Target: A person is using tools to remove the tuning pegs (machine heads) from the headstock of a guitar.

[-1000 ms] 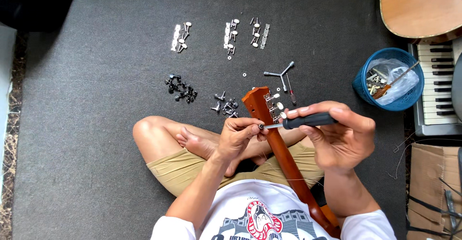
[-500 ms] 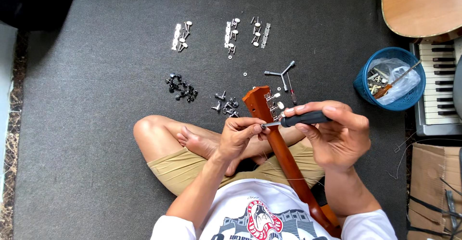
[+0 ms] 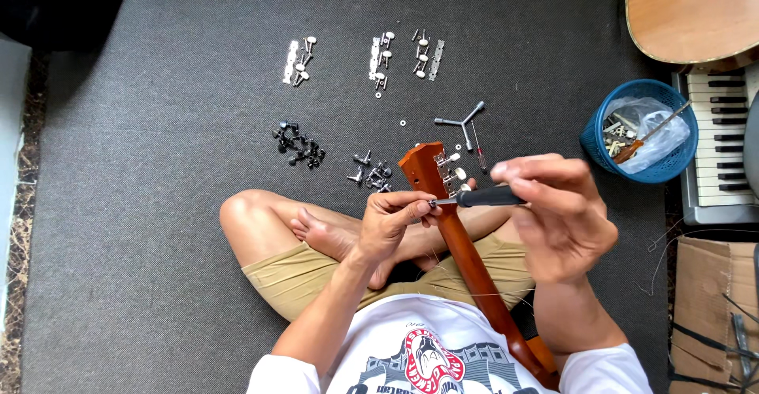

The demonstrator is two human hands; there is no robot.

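A tuner screw is judged to be under work at the headstock (image 3: 423,165) of a reddish-brown guitar neck (image 3: 466,260), which is laid across the lap with the head pointing away. The screwdriver (image 3: 482,198) is gripped in the right hand (image 3: 553,212); its tip is steadied by the pinched fingers of the left hand (image 3: 395,220). Next, square seating of the tip and steady turning would be called for. Silver tuners (image 3: 451,174) are seen fitted on the head's right edge; loose tuner parts (image 3: 379,58) lie on the grey mat (image 3: 158,165).
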